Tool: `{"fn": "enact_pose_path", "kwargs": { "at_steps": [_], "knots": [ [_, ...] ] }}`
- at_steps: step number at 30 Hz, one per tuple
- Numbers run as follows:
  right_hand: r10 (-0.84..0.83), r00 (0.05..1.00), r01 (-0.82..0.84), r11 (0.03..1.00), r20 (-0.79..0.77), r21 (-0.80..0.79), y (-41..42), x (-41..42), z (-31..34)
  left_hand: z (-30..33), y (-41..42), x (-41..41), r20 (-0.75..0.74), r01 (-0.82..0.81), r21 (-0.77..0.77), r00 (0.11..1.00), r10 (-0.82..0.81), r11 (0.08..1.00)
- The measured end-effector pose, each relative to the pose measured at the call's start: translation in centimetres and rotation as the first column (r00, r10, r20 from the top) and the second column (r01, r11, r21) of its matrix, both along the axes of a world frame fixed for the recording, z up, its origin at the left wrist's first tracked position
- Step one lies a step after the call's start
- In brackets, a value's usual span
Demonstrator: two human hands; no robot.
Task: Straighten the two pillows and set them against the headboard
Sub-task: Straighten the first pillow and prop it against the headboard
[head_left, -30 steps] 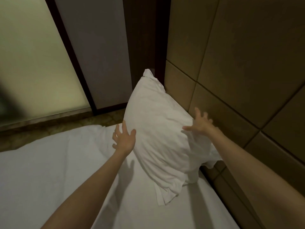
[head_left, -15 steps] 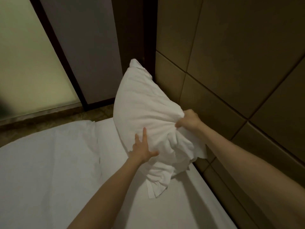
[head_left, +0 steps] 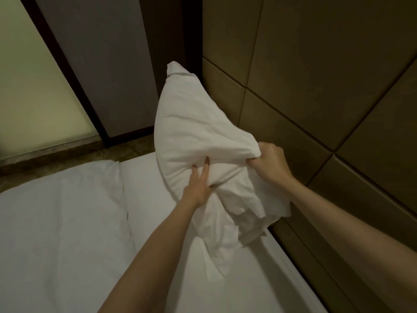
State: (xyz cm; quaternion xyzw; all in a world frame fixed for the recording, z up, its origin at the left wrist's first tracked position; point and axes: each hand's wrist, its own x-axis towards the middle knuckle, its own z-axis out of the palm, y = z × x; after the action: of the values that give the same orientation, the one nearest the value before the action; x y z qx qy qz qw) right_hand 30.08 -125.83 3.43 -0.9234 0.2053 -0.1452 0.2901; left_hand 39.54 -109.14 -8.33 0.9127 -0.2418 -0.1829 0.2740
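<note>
A white pillow [head_left: 194, 132] stands on end at the head of the bed, leaning toward the padded brown headboard [head_left: 304, 105]. My right hand [head_left: 269, 163] is clenched on a bunched fold of its upper right edge. My left hand [head_left: 198, 184] presses into its lower front, fingers dug into the creased cover. Loose pillowcase fabric hangs below my hands onto the sheet. Only one pillow is in view.
The white sheet [head_left: 67, 222] covers the bed, with a folded duvet edge [head_left: 121, 195] left of the pillow. Beyond the bed lie a strip of floor [head_left: 56, 161], a frosted glass panel [head_left: 33, 86] and a dark door frame [head_left: 167, 41].
Both hands went from open beside the pillow to gripping it. The right fist has bunched the cover further, and the pillow stands more upright against the headboard.
</note>
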Motion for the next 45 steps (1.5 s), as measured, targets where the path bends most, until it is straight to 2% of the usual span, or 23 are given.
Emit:
{"fn": "enact_pose_path", "kwargs": {
  "at_steps": [1,3,5,7,9,11,14,16,18,19,20,22,24,25,26,28,30,31,33,35,37,41,45],
  "knots": [
    [-0.008,0.993,0.013,0.999,-0.119,0.042,-0.9,-0.4,-0.4,-0.5,0.4,0.2,-0.067,0.066,0.038,0.996,-0.063,0.997],
    [-0.021,0.942,0.128,0.945,-0.336,0.301,-2.5,-1.2,-0.8,-0.8,1.4,0.4,-0.108,0.145,0.081,0.985,-0.136,0.986],
    [0.036,0.908,0.200,0.837,-0.416,0.509,-2.9,-1.6,-0.2,-0.7,2.2,0.3,-0.111,0.131,0.013,0.985,-0.129,0.991],
    [0.134,0.889,0.149,0.818,-0.437,0.555,-3.2,-1.2,1.2,-0.1,2.7,-0.1,-0.126,0.087,-0.069,0.987,-0.095,0.994],
    [0.152,0.903,0.094,0.842,-0.401,0.530,-3.2,-0.4,2.6,0.9,2.9,-0.6,-0.118,0.062,-0.108,0.990,-0.074,0.992],
    [0.013,0.973,0.095,0.887,-0.229,0.453,-3.4,0.5,4.3,2.0,3.0,-0.9,-0.097,0.049,-0.145,0.993,-0.063,0.988],
    [-0.183,0.983,0.178,0.968,0.014,0.175,-4.1,0.4,6.0,3.5,3.2,-1.0,-0.098,-0.071,-0.252,0.994,0.047,0.965],
    [-0.122,0.989,0.131,0.987,-0.086,0.098,-3.7,-1.2,5.4,4.1,3.9,-1.1,-0.080,-0.172,-0.281,0.985,0.155,0.944],
    [-0.020,0.931,0.073,0.989,-0.365,0.130,-2.9,-3.2,4.2,4.6,4.5,-1.5,-0.061,-0.247,-0.284,0.969,0.240,0.926],
    [0.005,0.900,0.056,0.990,-0.435,0.128,-2.8,-3.6,3.8,4.7,4.7,-1.7,-0.058,-0.267,-0.283,0.963,0.262,0.921],
    [0.000,0.913,0.044,0.994,-0.408,0.099,-2.8,-3.8,4.3,5.2,4.8,-2.1,-0.050,-0.278,-0.284,0.960,0.275,0.918],
    [-0.102,0.981,0.107,0.994,-0.163,0.024,-3.4,-3.6,6.4,6.6,5.0,-2.8,-0.027,-0.286,-0.280,0.957,0.290,0.916],
    [-0.173,0.982,0.172,0.985,0.072,0.026,-3.9,-3.7,8.2,8.1,5.1,-3.3,0.003,-0.276,-0.286,0.957,0.289,0.917],
    [-0.186,0.977,0.185,0.983,0.108,0.018,-4.0,-4.0,8.4,8.8,5.3,-3.4,0.026,-0.262,-0.284,0.959,0.281,0.922],
    [-0.181,0.982,0.181,0.983,0.059,-0.008,-4.0,-4.5,8.1,9.5,5.6,-3.5,0.054,-0.248,-0.273,0.961,0.272,0.929],
    [-0.147,0.961,0.129,0.988,-0.235,-0.090,-3.6,-6.2,6.3,10.6,6.3,-4.0,0.098,-0.228,-0.230,0.962,0.256,0.946],
    [-0.070,0.836,0.062,0.998,-0.545,-0.032,-3.1,-7.8,4.8,11.2,7.1,-4.6,0.130,-0.209,-0.170,0.964,0.232,0.963],
    [-0.040,0.801,0.054,0.999,-0.598,0.006,-3.1,-8.4,4.8,11.6,7.4,-5.1,0.144,-0.196,-0.137,0.966,0.216,0.971],
    [-0.074,0.860,0.081,0.997,-0.504,-0.009,-3.3,-8.4,6.1,12.3,7.9,-6.0,0.165,-0.178,-0.094,0.968,0.191,0.980],
    [-0.194,0.933,0.153,0.976,-0.302,-0.156,-3.4,-8.4,8.2,13.3,8.3,-6.9,0.177,-0.174,-0.084,0.966,0.187,0.981],
    [-0.247,0.952,0.187,0.937,-0.180,-0.297,-2.7,-8.6,9.3,14.4,8.8,-7.8,0.186,-0.186,-0.085,0.962,0.199,0.979],
    [-0.248,0.931,0.163,0.938,-0.268,-0.305,-1.0,-10.8,8.3,16.2,10.1,-9.8,0.169,-0.204,-0.096,0.961,0.218,0.974],
    [-0.281,0.937,0.240,0.950,-0.206,-0.200,-0.2,-13.3,9.1,18.0,11.1,-12.2,0.124,-0.210,-0.128,0.966,0.226,0.969]
  ]
}}
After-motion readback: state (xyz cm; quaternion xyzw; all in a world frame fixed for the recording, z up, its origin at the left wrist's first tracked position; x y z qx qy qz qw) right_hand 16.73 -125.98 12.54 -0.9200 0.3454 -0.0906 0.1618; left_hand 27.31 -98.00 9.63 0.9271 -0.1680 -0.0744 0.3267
